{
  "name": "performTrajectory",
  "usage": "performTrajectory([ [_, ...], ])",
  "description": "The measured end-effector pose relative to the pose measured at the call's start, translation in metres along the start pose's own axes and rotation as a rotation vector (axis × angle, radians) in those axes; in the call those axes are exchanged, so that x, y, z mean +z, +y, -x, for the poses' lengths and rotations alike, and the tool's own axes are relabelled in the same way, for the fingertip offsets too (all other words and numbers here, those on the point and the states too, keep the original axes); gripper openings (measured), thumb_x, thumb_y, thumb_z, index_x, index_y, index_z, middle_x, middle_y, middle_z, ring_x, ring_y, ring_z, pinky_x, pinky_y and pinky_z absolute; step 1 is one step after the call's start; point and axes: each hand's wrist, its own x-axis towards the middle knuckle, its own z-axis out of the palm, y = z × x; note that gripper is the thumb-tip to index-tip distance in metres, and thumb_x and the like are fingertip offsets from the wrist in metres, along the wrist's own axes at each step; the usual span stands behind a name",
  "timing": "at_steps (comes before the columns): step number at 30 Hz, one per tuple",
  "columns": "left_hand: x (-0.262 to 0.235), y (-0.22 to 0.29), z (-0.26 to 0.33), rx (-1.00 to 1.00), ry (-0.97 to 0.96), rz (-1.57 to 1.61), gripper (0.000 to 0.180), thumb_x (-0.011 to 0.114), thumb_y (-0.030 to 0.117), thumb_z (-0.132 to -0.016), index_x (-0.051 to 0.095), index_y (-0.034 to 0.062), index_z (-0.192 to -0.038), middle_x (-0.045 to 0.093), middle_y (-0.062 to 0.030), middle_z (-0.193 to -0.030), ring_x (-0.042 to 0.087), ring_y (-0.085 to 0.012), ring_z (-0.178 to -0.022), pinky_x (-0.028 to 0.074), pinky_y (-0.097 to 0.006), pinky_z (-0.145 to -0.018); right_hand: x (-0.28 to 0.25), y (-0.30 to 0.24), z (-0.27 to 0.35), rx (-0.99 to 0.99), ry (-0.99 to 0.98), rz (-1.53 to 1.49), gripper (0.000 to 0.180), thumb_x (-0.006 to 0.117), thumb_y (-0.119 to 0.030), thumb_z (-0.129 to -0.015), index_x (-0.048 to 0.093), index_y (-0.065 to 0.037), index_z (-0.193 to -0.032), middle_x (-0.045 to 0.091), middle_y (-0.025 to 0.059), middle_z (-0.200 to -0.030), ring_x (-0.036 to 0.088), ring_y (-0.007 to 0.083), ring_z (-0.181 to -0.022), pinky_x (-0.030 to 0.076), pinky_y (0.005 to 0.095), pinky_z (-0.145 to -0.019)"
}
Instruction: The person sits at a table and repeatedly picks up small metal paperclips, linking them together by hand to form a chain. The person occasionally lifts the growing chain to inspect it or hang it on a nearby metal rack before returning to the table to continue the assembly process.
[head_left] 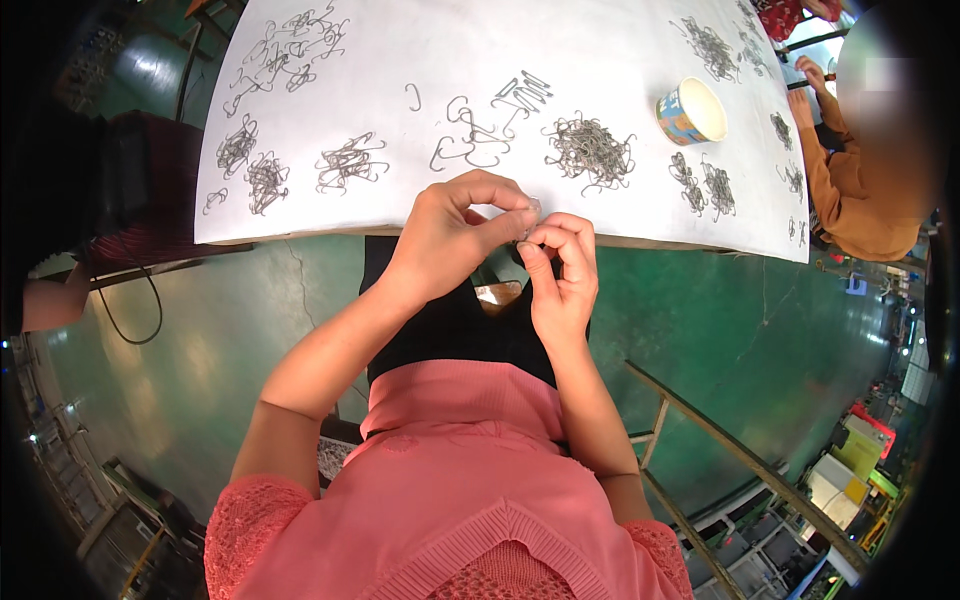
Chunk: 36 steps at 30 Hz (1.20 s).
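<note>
My left hand (455,230) and my right hand (565,275) come together just over the near edge of the white-topped table (380,60). Thumb and fingers of each are pinched. Between the left fingertips shows a small, shiny, clear-looking bit (534,206), too small to name. What the right fingertips grip is hidden. Beyond my hands lie loose, bent metal hooks (470,135), with one single hook (413,97) apart from them. To their right sits a dense heap of hooks (588,150), and to the left a smaller pile (348,163).
More hook piles lie at the table's left (265,182) and right (717,188). A paper cup (692,110) stands tilted-looking near the right side. Another person in an orange-brown sleeve (860,200) works at the right end. A metal frame (720,430) stands to my right.
</note>
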Motion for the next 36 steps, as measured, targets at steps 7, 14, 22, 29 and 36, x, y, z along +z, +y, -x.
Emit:
performTrajectory([
  [7,-0.001,-0.018,0.016,0.340,0.120,-0.055,0.011,0.071,0.004,-0.079,0.071,0.0042,-0.089,0.065,-0.0049,-0.094,0.060,-0.0154,-0.087,0.048,-0.030,-0.076,-0.013,0.009,-0.029,0.138,-0.066,-0.111,0.013,0.060,-0.015,-0.090,0.058,-0.005,-0.098,0.058,0.0029,-0.095,0.054,0.0119,-0.081,0.042,0.0246,-0.069],
  [14,0.007,-0.029,0.032,0.396,0.092,-0.197,0.012,0.072,0.006,-0.078,0.072,0.0078,-0.090,0.067,-0.0049,-0.085,0.061,-0.0183,-0.084,0.048,-0.030,-0.074,0.061,0.023,-0.147,0.062,-0.441,0.270,0.016,0.065,-0.019,-0.085,0.069,-0.006,-0.093,0.067,0.0084,-0.092,0.063,0.0178,-0.083,0.048,0.0305,-0.072],
  [22,0.012,-0.033,0.048,0.365,0.142,-0.243,0.011,0.072,0.008,-0.078,0.071,0.0074,-0.088,0.068,-0.0059,-0.085,0.062,-0.0210,-0.082,0.048,-0.032,-0.078,0.151,0.024,-0.191,0.026,-0.752,1.002,0.020,0.059,-0.015,-0.083,0.067,-0.004,-0.099,0.065,0.0155,-0.105,0.065,0.0304,-0.096,0.051,0.0379,-0.082],
  [29,0.010,-0.036,0.042,0.396,0.151,-0.259,0.010,0.071,0.008,-0.079,0.071,0.0057,-0.089,0.069,-0.0073,-0.086,0.063,-0.0207,-0.082,0.047,-0.033,-0.080,0.094,0.020,-0.165,-0.045,-0.601,0.569,0.012,0.057,-0.010,-0.084,0.062,0.000,-0.089,0.066,0.0152,-0.083,0.066,0.0285,-0.081,0.052,0.0378,-0.070],
  [36,0.009,-0.030,0.038,0.307,0.149,-0.189,0.009,0.069,0.002,-0.080,0.069,0.0022,-0.089,0.069,-0.0075,-0.086,0.062,-0.0183,-0.082,0.048,-0.029,-0.077,-0.009,-0.034,-0.090,0.453,-0.324,-0.204,0.010,0.062,-0.008,-0.088,0.063,0.002,-0.091,0.064,0.0057,-0.073,0.058,0.0093,-0.059,0.045,0.0221,-0.050],
])
